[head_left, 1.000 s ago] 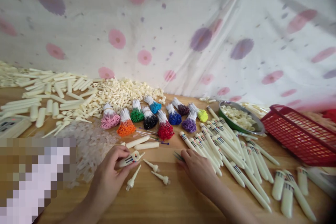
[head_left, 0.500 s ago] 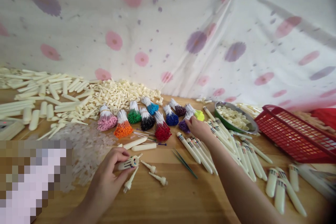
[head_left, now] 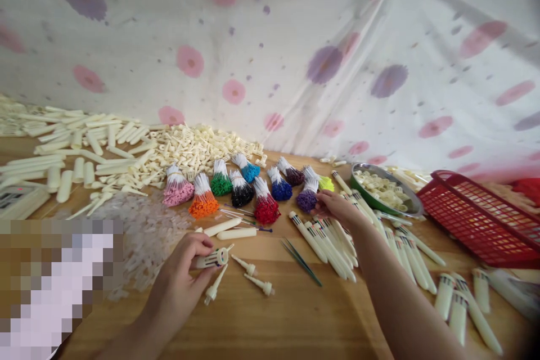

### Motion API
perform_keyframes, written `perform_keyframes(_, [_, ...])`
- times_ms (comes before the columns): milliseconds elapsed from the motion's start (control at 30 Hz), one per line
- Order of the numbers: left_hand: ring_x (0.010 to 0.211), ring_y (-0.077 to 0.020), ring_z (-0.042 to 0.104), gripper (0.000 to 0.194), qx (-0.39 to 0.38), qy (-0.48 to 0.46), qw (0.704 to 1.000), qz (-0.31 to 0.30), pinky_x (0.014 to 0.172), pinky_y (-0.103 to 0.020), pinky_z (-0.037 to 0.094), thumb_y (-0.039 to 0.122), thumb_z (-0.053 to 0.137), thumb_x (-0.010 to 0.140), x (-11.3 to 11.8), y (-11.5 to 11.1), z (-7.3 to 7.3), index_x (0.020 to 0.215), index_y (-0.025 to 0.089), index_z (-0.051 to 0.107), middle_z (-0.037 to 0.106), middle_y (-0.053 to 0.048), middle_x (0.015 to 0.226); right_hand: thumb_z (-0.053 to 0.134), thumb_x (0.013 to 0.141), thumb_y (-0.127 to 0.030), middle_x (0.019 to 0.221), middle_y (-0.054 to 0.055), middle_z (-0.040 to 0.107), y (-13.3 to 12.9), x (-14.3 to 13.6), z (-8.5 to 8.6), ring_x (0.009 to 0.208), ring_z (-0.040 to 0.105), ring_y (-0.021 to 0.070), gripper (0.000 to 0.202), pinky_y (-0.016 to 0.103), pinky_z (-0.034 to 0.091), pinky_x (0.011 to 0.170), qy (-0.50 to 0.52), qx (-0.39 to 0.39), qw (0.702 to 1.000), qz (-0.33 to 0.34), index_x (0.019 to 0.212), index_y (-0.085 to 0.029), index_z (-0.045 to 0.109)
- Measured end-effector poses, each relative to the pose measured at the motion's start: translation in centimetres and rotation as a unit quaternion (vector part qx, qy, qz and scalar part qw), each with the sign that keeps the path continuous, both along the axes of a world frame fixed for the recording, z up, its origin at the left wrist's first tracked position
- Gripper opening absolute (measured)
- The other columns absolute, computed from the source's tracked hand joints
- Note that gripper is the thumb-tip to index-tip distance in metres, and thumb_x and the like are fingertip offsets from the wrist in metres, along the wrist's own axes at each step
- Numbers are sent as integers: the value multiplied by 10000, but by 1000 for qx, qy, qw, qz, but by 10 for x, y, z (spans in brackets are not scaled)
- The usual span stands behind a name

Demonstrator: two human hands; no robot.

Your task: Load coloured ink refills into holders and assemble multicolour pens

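Bare-armed worker's left hand (head_left: 181, 275) grips close in while the right hand (head_left: 340, 208) stretches farther forward.
The left forearm (head_left: 141, 332) angles up and inward from the bottom edge, its wrist nearly straight; curled fingers on the far side and the thumb (head_left: 207, 277) on the near side form a pinch. The right forearm (head_left: 396, 287) runs long and slanting from the lower right, the hand turned leftward at the wrist, knuckles up; its fingertips are too small to read clearly.
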State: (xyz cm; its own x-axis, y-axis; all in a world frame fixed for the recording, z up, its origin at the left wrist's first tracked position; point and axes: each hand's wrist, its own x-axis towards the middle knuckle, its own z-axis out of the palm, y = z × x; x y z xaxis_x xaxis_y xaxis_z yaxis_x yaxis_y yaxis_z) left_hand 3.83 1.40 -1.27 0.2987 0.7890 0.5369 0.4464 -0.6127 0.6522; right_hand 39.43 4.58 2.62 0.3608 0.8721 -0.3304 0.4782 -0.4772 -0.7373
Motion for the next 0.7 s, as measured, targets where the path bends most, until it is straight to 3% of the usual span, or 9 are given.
perform_keyframes(100, [810,-154,616,149,20,7,1000,1,687,-250,540,125,560,752,0,-1,3,792,228,459,584,-14,879,355,868,-171,746,57,640,-4,-5,0,712,648,153,227,289,536,696,39,39,998,5,685,-203,485])
perform_keyframes(267, [831,-161,611,153,14,14,999,-27,686,-260,543,116,538,774,1,-3,9,809,229,441,570,-27,901,415,808,-219,911,72,653,-18,-16,13,883,622,187,143,315,487,807,40,95,994,28,800,-176,551])
perform_keyframes(400, [903,-179,602,136,-7,20,998,-56,727,-291,540,131,520,805,3,-5,9,870,231,453,556,-51,968,504,772,-300,778,36,634,-45,-37,35,755,591,169,153,296,473,740,38,120,989,79,722,-173,572])
perform_keyframes(467, [940,-188,592,138,-3,23,998,-61,763,-311,528,122,504,811,3,-6,9,888,231,468,559,-55,985,502,783,-297,688,28,613,-58,-53,41,650,568,137,193,259,464,648,135,121,964,195,673,-159,581])
perform_keyframes(533, [945,-190,590,140,6,19,998,-57,784,-319,515,110,498,808,3,-7,10,879,230,483,568,-51,978,498,754,-262,545,12,578,-68,-71,41,497,515,108,207,225,414,493,256,95,929,250,579,-159,538])
perform_keyframes(700, [886,-173,606,143,26,10,998,-49,749,-284,513,96,518,791,3,-6,14,851,225,500,586,-35,933,494,658,-195,428,-14,521,-73,-101,31,388,470,81,162,188,307,391,398,28,872,282,502,-164,462])
